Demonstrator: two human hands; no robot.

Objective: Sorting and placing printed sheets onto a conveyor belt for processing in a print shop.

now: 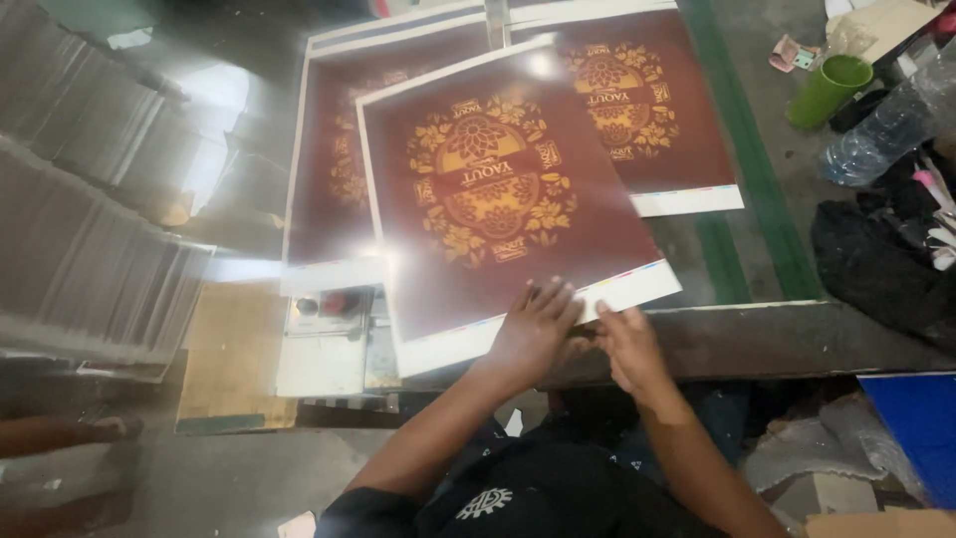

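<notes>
Closest to us, our dark shirt fills the bottom of the view, and from it both forearms reach up to the work table (797, 339). That table, glass-topped with a green band along its right side, carries everything in hand. At the left, blurred stacks of sheets (90, 229) rise in tall ranks; we cannot tell whether they are printed or blank. On the table lie two dark red printed sheets (657, 149) with gold flower ornament and white margins, flat and partly overlapped. Over them sits the top sheet (498, 199), turned at an angle to those beneath, its near white edge hanging just past the table's front edge.

Our left hand (533, 329) lies flat on that near edge, fingers spread, pressing and not gripping. Our right hand (627, 344), just beside it, has its fingers curled at the sheet's lower corner; whether it pinches the paper we cannot tell.

We judge the sheet only partly placed: laid down, not yet squared to the ones below. A green cup (829, 90) and a clear plastic bottle (876, 130) stand well apart at the right.
</notes>
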